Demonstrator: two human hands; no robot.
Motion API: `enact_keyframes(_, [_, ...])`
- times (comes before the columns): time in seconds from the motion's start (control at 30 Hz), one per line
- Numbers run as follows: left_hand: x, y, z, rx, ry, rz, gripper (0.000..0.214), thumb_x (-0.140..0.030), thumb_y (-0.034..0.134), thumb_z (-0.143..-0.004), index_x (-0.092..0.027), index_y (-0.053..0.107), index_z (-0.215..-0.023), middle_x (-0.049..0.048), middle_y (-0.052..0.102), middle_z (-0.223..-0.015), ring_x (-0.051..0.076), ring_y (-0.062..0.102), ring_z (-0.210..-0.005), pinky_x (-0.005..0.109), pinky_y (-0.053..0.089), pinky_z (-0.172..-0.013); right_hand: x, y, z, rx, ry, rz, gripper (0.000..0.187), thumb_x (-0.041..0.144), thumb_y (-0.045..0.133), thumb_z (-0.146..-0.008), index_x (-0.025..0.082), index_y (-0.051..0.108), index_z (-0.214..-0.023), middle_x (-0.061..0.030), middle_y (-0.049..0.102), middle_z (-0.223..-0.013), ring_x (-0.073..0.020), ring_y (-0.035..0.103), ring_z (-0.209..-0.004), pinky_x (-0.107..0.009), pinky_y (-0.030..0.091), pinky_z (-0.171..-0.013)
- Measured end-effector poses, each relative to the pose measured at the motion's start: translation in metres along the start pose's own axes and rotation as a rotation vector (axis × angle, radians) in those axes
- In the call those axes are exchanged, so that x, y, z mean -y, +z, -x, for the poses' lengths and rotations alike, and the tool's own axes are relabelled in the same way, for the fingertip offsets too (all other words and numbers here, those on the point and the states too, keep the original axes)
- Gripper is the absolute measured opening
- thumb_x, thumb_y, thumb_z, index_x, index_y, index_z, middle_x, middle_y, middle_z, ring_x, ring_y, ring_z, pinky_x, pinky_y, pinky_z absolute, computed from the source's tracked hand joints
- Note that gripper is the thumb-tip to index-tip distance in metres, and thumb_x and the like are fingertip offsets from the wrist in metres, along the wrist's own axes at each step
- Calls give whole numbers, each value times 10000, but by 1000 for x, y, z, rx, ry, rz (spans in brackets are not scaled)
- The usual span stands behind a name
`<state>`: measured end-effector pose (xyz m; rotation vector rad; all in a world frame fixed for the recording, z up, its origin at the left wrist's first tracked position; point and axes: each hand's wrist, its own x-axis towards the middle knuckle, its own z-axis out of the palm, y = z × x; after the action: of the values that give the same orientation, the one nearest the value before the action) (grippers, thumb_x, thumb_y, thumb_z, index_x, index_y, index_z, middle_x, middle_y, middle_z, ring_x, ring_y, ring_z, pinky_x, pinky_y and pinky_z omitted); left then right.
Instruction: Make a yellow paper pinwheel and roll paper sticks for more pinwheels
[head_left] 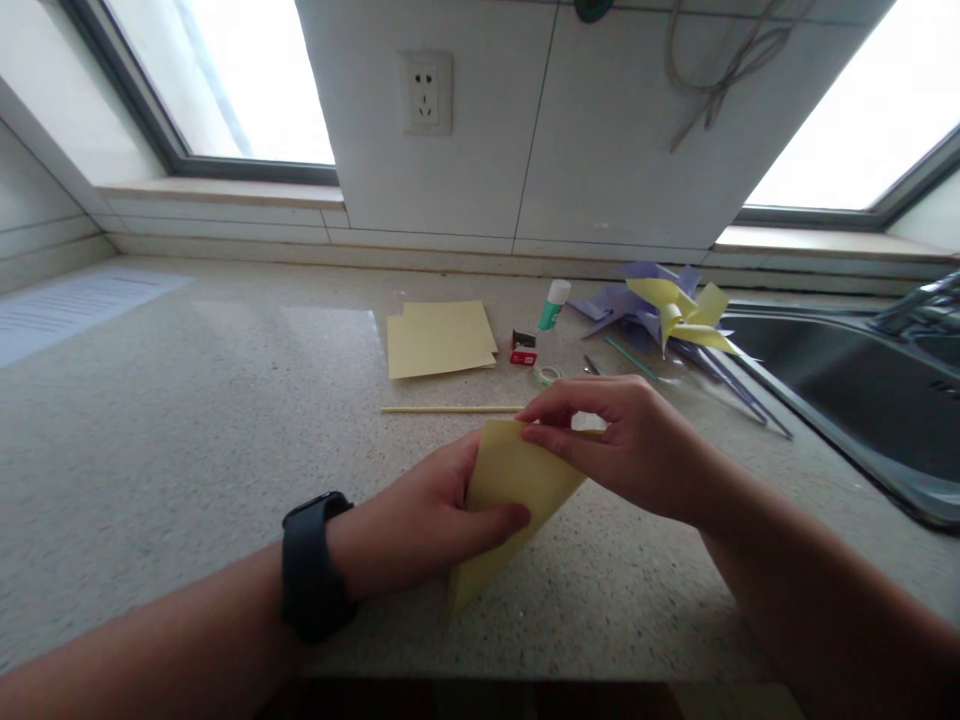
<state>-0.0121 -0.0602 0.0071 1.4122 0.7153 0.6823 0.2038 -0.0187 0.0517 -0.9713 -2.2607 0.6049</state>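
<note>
A folded sheet of yellow paper (517,480) is held up near the counter's front edge, slanting down to a point at lower left. My left hand (442,510) wraps round its left side, thumb lying across the near face and the other fingers hidden behind. At the top edge, my right hand (615,440) pinches the paper between thumb and fingers. Just beyond the hands lies a thin yellow stick (450,409), its right end reaching behind my right fingers. A stack of yellow paper sheets (442,340) rests farther back.
Behind my right hand are a tape roll (548,375), a small red box (523,348) and a glue stick (554,305). Purple and yellow paper pinwheels (682,310) lie beside the sink (840,370). A printed sheet (82,300) is at far left.
</note>
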Motion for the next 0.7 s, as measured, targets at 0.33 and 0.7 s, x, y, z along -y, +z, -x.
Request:
enact_keyframes(0.33, [1, 1, 1, -20, -21, 11, 466, -203, 689, -882, -215, 528, -1318, 64, 648, -1159, 199, 606, -992, 322, 494, -829, -1, -1, 1, -13, -8, 46, 150, 344, 674, -913, 239, 751, -986, 17, 696, -751, -117, 624, -668, -246, 475, -625])
enact_keyframes(0.7, [0, 0, 1, -10, -21, 32, 445, -219, 695, -888, -215, 525, -1299, 53, 642, -1139, 173, 598, -955, 287, 483, -788, 2, -1, 2, -21, -50, 15, 126, 276, 661, -908, 221, 764, -954, -5, 724, -807, -122, 644, -706, -239, 496, -650])
